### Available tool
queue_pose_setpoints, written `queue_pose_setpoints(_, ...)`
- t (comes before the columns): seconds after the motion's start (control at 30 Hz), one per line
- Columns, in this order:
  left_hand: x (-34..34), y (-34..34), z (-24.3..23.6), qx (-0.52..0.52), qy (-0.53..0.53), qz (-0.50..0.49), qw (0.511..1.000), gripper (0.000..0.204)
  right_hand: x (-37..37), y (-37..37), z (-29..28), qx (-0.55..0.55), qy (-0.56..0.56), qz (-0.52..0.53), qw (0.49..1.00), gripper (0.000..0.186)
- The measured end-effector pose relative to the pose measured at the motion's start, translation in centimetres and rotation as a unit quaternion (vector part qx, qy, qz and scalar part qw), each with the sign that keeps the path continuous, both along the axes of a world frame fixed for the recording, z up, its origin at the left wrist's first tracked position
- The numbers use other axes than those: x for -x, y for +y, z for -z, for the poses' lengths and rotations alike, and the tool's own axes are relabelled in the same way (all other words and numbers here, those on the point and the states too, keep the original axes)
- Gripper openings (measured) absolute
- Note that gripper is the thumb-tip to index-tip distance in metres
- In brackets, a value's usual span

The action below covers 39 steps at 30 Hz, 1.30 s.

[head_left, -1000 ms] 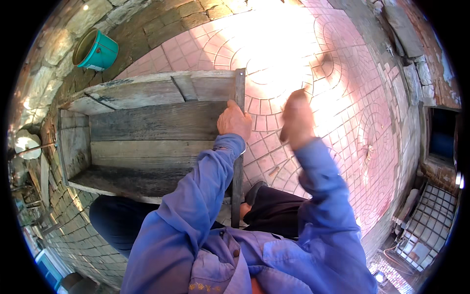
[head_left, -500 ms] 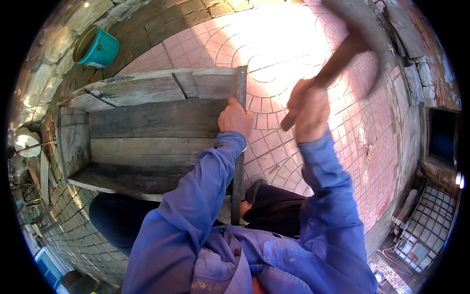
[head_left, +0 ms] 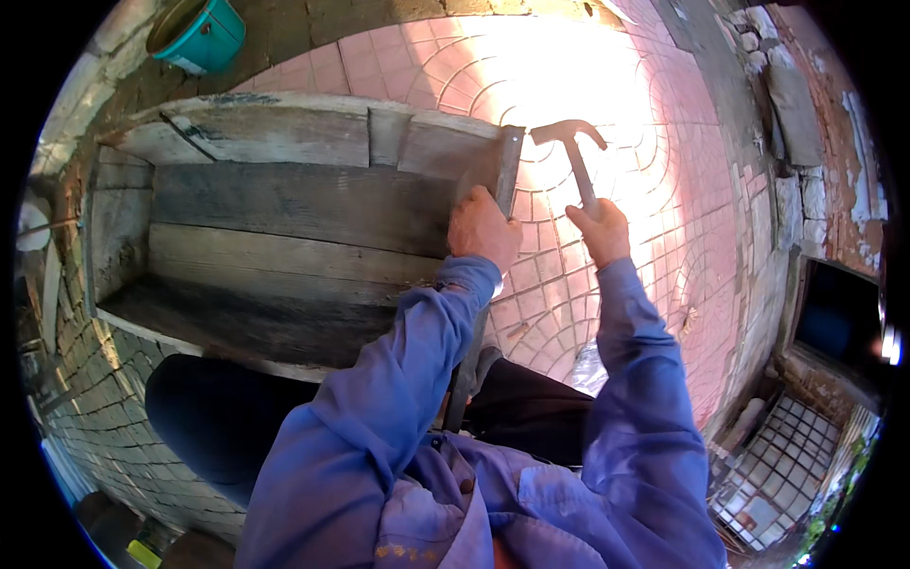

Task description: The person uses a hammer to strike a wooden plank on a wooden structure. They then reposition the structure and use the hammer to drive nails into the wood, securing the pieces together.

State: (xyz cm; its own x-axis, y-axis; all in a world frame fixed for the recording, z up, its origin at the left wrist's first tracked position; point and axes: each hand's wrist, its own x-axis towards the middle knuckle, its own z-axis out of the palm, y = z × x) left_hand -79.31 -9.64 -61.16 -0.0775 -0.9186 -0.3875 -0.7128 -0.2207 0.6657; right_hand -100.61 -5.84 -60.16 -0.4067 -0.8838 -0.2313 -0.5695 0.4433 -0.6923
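A long, weathered wooden trough [head_left: 275,135] lies open side up in front of me, across the left and middle. Along its right end runs a narrow wooden strip [head_left: 510,166] with a small bright spot, maybe a nail head, near its far tip. My left hand [head_left: 483,229] is closed round the right end board by this strip, thumb on the outer side. In my right hand [head_left: 607,230] is a claw hammer [head_left: 579,166], held by its handle. The hammer's face sits beside the strip's far tip; whether they touch I cannot tell.
Pink patterned paving [head_left: 706,218] stretches to the right, brightly sunlit at the far side. A teal bucket [head_left: 210,40] stands at the far left by a stone wall. My dark-trousered knee [head_left: 213,417] is against the trough's near side. A wire-grid panel [head_left: 779,465] is at the lower right.
The hammer has come down and left from a blurred, raised position to the strip's far tip. My left hand keeps its hold on the trough's end. The whole view has shifted slightly.
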Motion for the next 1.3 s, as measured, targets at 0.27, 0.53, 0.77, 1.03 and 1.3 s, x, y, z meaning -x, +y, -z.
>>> queue_pose_setpoints(0.27,-0.5,-0.4,0.0,-0.054,0.064,-0.004,0.997,0.043,8.5,-14.4,-5.2,0.039,-0.072,0.087,0.993,0.022)
queue_pose_setpoints(0.53,-0.9,-1.1,-0.1,-0.06,0.072,0.025,0.995,0.047,3.9,-16.7,-1.6,-0.115,0.373,-0.419,0.82,0.012)
queue_pose_setpoints(0.77,-0.3,-0.3,0.8,-0.032,0.07,0.014,0.997,0.047,4.0,-9.5,-3.7,-0.191,0.229,-0.164,0.94,0.019)
queue_pose_setpoints(1.03,-2.4,-1.0,0.4,-0.016,0.133,0.075,0.988,0.064,1.6,17.3,2.9,-0.215,-0.096,0.178,0.956,0.025)
queue_pose_setpoints(1.3,-11.2,14.2,-1.5,-0.048,0.104,0.22,0.969,0.051,-3.5,34.9,14.1,-0.292,-0.088,0.178,0.935,0.042)
